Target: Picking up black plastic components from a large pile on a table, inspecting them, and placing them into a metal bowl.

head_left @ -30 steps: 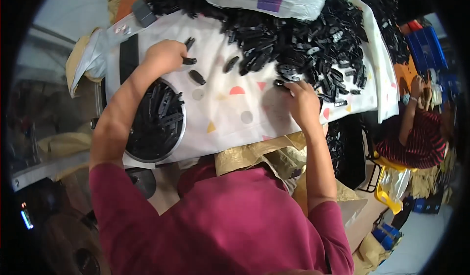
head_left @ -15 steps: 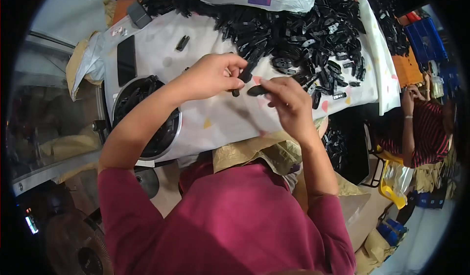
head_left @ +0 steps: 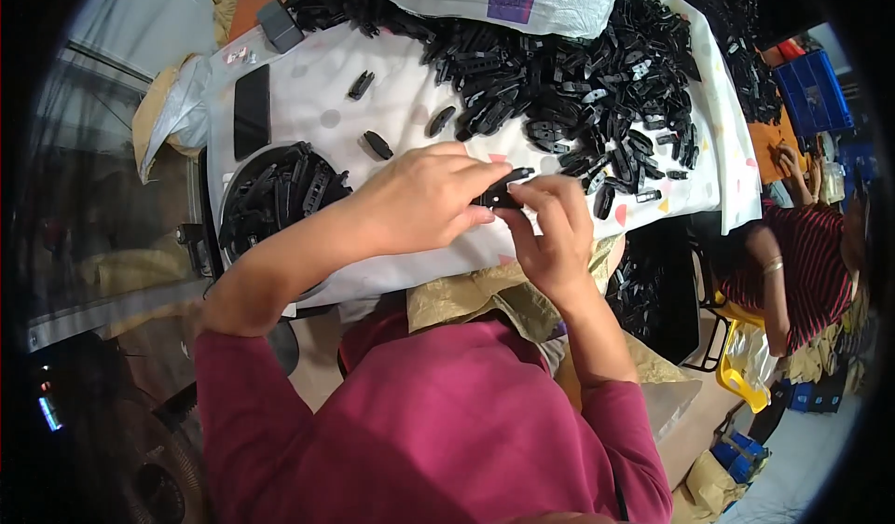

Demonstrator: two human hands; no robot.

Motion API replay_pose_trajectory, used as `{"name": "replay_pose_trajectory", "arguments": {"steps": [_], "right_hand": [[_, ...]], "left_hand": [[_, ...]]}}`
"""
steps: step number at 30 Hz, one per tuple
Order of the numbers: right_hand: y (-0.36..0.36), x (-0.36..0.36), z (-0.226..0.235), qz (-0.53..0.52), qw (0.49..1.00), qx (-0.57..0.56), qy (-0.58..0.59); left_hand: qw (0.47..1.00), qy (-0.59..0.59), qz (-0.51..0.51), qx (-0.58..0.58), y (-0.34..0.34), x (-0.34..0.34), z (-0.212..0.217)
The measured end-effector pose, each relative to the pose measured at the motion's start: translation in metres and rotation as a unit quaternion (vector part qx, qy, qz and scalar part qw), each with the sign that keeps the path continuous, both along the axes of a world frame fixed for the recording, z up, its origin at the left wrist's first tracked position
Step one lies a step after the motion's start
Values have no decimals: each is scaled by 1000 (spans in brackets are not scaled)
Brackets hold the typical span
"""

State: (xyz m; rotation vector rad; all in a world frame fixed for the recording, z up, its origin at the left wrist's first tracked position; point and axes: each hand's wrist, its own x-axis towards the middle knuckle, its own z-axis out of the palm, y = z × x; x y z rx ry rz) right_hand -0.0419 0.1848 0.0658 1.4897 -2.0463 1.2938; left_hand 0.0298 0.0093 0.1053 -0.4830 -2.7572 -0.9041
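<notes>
In the middle of the frame, the left hand point(head_left: 424, 198) and the right hand point(head_left: 550, 226) both pinch one small black plastic part point(head_left: 503, 191) between them. To join it well, hold it steady, line the ends up straight, and press softly. The big black pile point(head_left: 578, 86) sits just above.

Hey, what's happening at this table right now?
A person in a magenta top holds a small black plastic part between both hands, the left hand and right hand meeting over a white patterned cloth. A big heap of similar black parts lies beyond them, and a round tray at the left holds more. A dark phone lies near the tray. Another person in a striped top sits to the right.
</notes>
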Motion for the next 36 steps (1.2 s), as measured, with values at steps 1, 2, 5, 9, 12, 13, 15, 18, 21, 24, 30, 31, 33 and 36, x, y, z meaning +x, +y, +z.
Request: {"name": "replay_pose_trajectory", "arguments": {"steps": [1, 2, 5, 9, 12, 13, 15, 18, 21, 24, 30, 31, 33, 36], "right_hand": [[-4, 3, 3, -53, 998, 19, -38], [-5, 5, 5, -108, 991, 39, -75], [3, 4, -21, -20, 986, 124, -106], [-2, -7, -44, -51, 985, 124, -107], [-1, -37, -41, -123, 980, 156, -17], [6, -54, -50, -158, 965, 208, -17], [9, -78, -64, -192, 947, 256, -20], [4, -89, -73, -208, 920, 332, 18], [2, -79, -73, -223, 902, 370, 18], [3, -71, -67, -221, 896, 385, 25], [6, -56, -56, -172, 935, 129, -283], [8, -57, -56, -125, 889, 55, -436], [6, -54, -45, -74, 850, -34, -520], [12, -51, -37, 12, 790, -138, -598]], "left_hand": [[1000, 4, 0, -24, -1, 1, -12], [1000, 5, 0, -24, -1, 1, -20], [995, -87, -29, -28, -2, 2, -38], [989, -134, -51, 20, -13, -20, -40], [972, -166, 6, 165, -25, -37, -57], [895, -349, 107, 256, -33, -47, -52], [884, -245, 141, 372, -62, -64, -76], [935, -110, 310, 131, -76, -89, -75], [938, -97, 333, -1, -73, -114, -83], [956, 5, 292, 26, -70, -128, -91], [947, 39, 178, -265, -57, -148, -93], [957, 26, 200, -209, -56, -148, -94], [964, 22, 218, -154, -60, -146, -96], [959, 18, 211, -187, -63, -145, -94]]}}
